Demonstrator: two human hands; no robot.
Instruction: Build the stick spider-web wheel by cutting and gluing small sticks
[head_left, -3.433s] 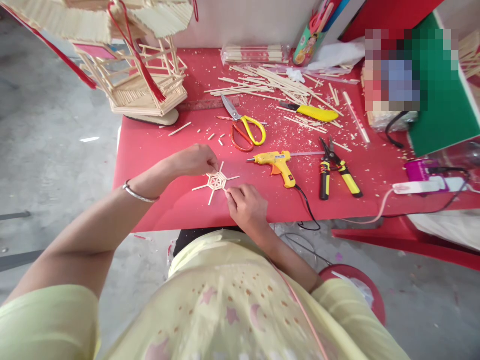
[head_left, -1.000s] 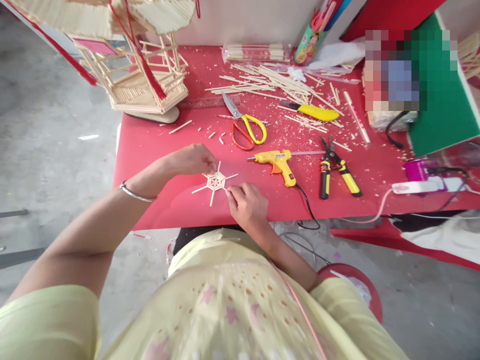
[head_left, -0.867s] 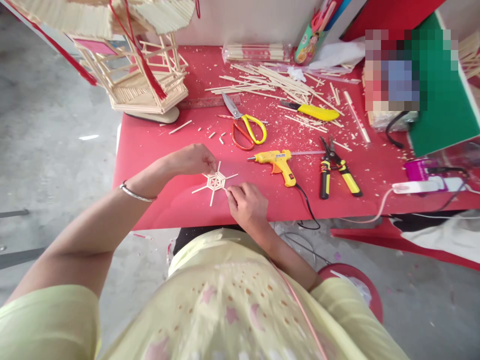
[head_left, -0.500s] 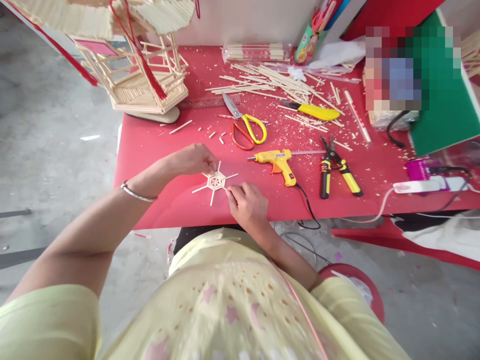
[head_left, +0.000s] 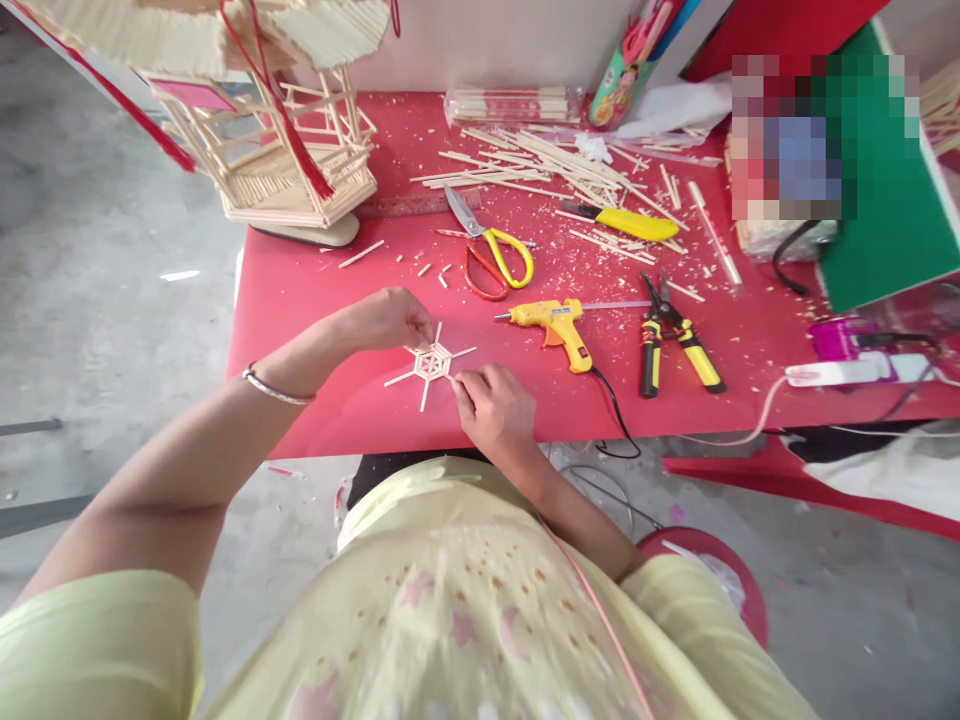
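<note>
A small web-shaped piece of thin wooden sticks (head_left: 430, 363) lies flat on the red table (head_left: 315, 300). My left hand (head_left: 390, 318) rests at its upper left, fingers curled and pinching one spoke. My right hand (head_left: 496, 408) sits at its lower right, fingers closed on the end of another spoke. A silver bangle (head_left: 276, 388) circles my left wrist.
A yellow glue gun (head_left: 555, 326) lies right of the piece, then yellow-handled pliers (head_left: 675, 340). Scissors (head_left: 491, 255), a yellow cutter (head_left: 628, 224) and a heap of sticks (head_left: 547, 165) lie behind. A stick-built lantern (head_left: 285, 150) stands back left. A power strip (head_left: 847, 372) lies at the right.
</note>
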